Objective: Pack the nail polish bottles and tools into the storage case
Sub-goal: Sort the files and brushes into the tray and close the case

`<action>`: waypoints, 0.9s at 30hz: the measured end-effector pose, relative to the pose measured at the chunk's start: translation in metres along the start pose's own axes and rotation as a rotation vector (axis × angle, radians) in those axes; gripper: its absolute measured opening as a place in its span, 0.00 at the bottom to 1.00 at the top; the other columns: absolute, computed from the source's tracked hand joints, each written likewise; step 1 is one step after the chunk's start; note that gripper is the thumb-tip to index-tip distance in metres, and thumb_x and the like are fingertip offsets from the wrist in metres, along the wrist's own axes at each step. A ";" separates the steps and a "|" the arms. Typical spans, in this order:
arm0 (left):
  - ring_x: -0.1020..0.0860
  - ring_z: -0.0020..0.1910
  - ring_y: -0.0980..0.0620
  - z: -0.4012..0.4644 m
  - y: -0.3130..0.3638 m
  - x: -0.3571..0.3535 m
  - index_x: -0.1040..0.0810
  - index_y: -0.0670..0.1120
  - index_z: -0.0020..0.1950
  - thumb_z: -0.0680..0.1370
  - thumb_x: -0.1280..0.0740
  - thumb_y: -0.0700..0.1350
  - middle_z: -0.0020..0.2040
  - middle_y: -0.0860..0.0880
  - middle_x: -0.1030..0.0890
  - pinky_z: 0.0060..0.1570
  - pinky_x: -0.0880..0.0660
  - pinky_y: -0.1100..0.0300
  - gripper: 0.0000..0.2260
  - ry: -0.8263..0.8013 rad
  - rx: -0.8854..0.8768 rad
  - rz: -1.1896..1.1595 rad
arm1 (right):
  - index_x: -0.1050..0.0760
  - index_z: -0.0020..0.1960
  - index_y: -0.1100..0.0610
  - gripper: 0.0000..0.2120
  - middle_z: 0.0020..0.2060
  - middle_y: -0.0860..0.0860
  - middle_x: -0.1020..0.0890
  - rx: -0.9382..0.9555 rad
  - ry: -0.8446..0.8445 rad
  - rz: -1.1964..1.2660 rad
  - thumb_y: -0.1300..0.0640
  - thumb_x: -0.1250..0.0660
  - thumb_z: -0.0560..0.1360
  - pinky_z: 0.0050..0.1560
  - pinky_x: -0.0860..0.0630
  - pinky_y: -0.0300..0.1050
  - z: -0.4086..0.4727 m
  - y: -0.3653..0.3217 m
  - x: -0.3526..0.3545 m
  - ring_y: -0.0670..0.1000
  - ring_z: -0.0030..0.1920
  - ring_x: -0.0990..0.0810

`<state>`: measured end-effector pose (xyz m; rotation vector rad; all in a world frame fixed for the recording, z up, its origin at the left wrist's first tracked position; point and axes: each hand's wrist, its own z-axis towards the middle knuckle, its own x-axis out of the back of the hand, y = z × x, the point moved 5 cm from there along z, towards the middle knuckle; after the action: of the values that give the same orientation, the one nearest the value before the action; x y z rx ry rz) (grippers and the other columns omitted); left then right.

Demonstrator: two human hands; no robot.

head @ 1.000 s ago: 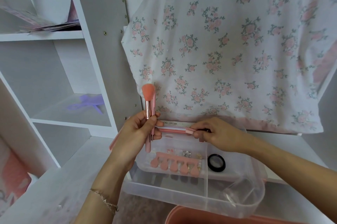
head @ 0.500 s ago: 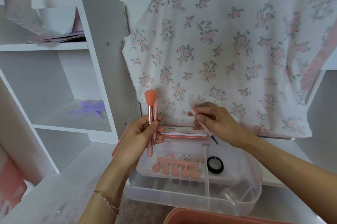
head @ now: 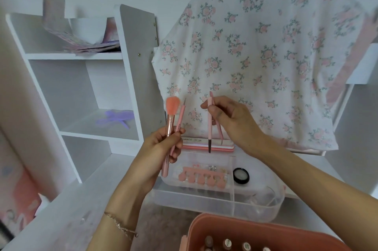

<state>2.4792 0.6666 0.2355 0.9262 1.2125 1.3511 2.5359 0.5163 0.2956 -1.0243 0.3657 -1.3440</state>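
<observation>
On my far left a purple comb [head: 116, 120] is lying on the white shelf [head: 98, 133]. My left hand [head: 161, 148] is gripping a pink powder brush [head: 170, 128] and a thin dotting tool [head: 178, 126], both upright. My right hand [head: 231, 119] is pinching two slim pink nail brushes [head: 210, 126] (tips pointing down) above the nail file [head: 206, 144]. Below, the clear tray [head: 255, 205] is holding a toe separator [head: 201, 177] and a small black jar [head: 241, 175]. Nearest me, polish bottles [head: 227, 243] are standing inside the pink storage case [head: 266, 228].
</observation>
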 end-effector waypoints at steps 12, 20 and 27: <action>0.32 0.25 0.54 -0.073 -0.022 0.030 0.23 0.40 0.49 0.77 0.43 0.33 0.32 0.46 0.23 0.23 0.34 0.66 0.10 0.057 0.098 -0.238 | 0.29 0.42 0.60 0.08 0.30 0.51 0.27 -0.385 0.056 0.749 0.63 0.42 0.78 0.20 0.37 0.35 -0.057 -0.002 -0.029 0.46 0.23 0.32; 0.33 0.26 0.56 -0.095 -0.028 0.022 0.23 0.44 0.49 0.70 0.36 0.49 0.32 0.50 0.27 0.24 0.36 0.67 0.12 0.186 0.003 -0.452 | 0.29 0.41 0.59 0.07 0.34 0.55 0.17 -0.450 -0.042 0.567 0.68 0.38 0.74 0.19 0.42 0.34 -0.100 0.005 -0.077 0.44 0.19 0.38; 0.26 0.33 0.55 -0.100 -0.025 0.025 0.21 0.45 0.47 0.75 0.39 0.50 0.34 0.52 0.24 0.34 0.26 0.64 0.11 0.331 -0.082 -0.325 | 0.25 0.37 0.53 0.07 0.28 0.42 0.27 -0.153 -0.199 -0.111 0.53 0.33 0.72 0.33 0.34 0.29 -0.120 -0.003 -0.092 0.40 0.30 0.30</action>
<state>2.3837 0.6733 0.1904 0.4315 1.4731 1.3074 2.4220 0.5531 0.2033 -1.3112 0.2679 -1.3133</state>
